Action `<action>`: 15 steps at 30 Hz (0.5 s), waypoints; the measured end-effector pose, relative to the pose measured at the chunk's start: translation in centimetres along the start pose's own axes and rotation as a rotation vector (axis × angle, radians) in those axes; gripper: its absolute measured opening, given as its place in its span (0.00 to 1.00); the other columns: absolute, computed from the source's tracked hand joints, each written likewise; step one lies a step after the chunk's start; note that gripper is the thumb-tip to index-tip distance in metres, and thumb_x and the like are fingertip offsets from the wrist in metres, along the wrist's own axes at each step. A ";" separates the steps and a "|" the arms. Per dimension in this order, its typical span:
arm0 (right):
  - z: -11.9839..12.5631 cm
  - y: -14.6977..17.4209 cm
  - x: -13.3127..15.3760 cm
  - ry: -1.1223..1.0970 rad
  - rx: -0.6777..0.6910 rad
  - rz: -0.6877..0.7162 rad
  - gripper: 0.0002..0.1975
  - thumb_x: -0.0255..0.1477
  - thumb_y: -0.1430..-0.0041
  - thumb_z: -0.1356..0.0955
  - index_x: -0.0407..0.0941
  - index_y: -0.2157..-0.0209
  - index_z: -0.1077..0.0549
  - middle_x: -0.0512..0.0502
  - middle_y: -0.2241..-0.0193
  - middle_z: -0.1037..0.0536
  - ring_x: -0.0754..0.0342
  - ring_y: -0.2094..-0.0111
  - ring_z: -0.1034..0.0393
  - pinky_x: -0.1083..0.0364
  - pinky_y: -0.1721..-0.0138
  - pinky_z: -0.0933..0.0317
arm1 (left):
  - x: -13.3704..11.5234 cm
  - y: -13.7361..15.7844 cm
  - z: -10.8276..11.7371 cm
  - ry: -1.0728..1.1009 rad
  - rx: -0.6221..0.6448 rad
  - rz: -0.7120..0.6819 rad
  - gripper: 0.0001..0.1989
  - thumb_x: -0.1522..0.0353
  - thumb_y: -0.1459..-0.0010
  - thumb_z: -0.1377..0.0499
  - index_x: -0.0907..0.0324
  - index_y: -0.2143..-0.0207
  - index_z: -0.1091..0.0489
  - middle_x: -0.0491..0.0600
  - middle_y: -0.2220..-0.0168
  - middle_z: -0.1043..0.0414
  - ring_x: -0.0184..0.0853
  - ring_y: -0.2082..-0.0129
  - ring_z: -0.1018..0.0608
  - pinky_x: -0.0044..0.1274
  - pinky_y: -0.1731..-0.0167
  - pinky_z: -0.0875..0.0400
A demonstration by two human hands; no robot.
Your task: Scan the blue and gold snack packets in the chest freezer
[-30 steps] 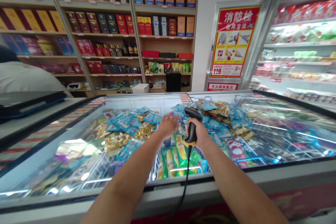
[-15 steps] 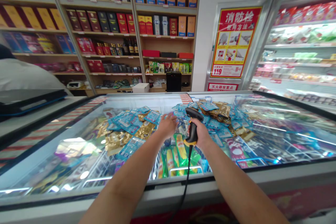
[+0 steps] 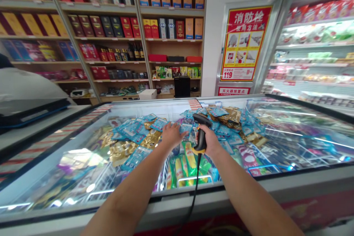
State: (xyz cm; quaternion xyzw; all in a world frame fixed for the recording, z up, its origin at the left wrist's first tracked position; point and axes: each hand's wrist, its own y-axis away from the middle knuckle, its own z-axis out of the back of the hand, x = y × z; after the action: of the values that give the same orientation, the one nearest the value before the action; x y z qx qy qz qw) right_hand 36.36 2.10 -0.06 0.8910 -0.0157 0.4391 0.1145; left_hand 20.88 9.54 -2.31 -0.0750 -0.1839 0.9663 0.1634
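Observation:
My right hand (image 3: 209, 141) is wrapped round the grip of a black and yellow barcode scanner (image 3: 201, 139), held above the freezer with its head to the upper left. A dark cable hangs from the scanner over the freezer's front edge. My left hand (image 3: 172, 135) is palm down over the blue packets, fingers apart, its thumb towards a blue packet (image 3: 186, 128). Blue and gold ice cream packets (image 3: 134, 129) lie heaped on its left, and another heap (image 3: 225, 116) lies beyond the scanner. Green and yellow corn-shaped ice cream packs (image 3: 190, 156) lie below both hands.
The chest freezer's front rim (image 3: 177, 196) runs across below my forearms, with wire baskets inside. Shelves of boxed goods (image 3: 171, 29) stand behind it. A person's pale sleeve (image 3: 24, 81) is at the left. A lit display fridge (image 3: 318, 51) stands at the right.
My left hand has moved slightly left, and its thumb now shows apart from the fingers. The blue packet beside it shows more clearly. The scanner stays in my right hand, shifted slightly left.

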 end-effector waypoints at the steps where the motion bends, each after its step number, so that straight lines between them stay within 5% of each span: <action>1: 0.0 0.0 0.0 -0.001 0.001 -0.001 0.08 0.33 0.51 0.32 0.43 0.77 0.32 0.52 0.87 0.31 0.58 0.86 0.38 0.59 0.84 0.44 | 0.0 0.0 0.0 0.009 0.001 -0.031 0.25 0.51 0.41 0.48 0.52 0.47 0.30 0.52 0.42 0.32 0.50 0.36 0.43 0.40 0.40 0.51; 6: -0.1 0.2 0.1 -0.007 0.001 -0.009 0.08 0.33 0.51 0.32 0.44 0.77 0.32 0.51 0.86 0.30 0.58 0.86 0.37 0.60 0.83 0.43 | -0.4 -0.1 -0.3 0.064 0.048 -0.050 0.25 0.54 0.40 0.47 0.53 0.44 0.34 0.54 0.44 0.31 0.46 0.36 0.42 0.39 0.39 0.53; 11: 0.1 0.0 -0.1 0.006 0.003 -0.001 0.08 0.34 0.52 0.32 0.44 0.77 0.32 0.51 0.86 0.30 0.58 0.86 0.37 0.59 0.84 0.43 | -0.8 -0.4 -0.3 0.118 0.035 0.042 0.34 0.51 0.48 0.40 0.56 0.42 0.38 0.57 0.47 0.29 0.48 0.42 0.34 0.37 0.44 0.44; 15: 0.3 -0.4 -0.3 0.016 -0.010 -0.002 0.09 0.34 0.52 0.31 0.43 0.77 0.32 0.51 0.86 0.31 0.58 0.86 0.37 0.59 0.84 0.44 | -1.8 -0.6 0.1 0.322 0.113 0.108 0.32 0.61 0.50 0.36 0.57 0.43 0.36 0.54 0.51 0.25 0.45 0.49 0.26 0.31 0.52 0.35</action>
State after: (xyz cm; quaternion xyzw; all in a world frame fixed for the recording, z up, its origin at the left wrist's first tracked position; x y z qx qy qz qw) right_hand 36.44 2.38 -0.54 0.8870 -0.0162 0.4458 0.1192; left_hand 22.69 9.44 -1.79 -0.2291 -0.0965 0.9580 0.1427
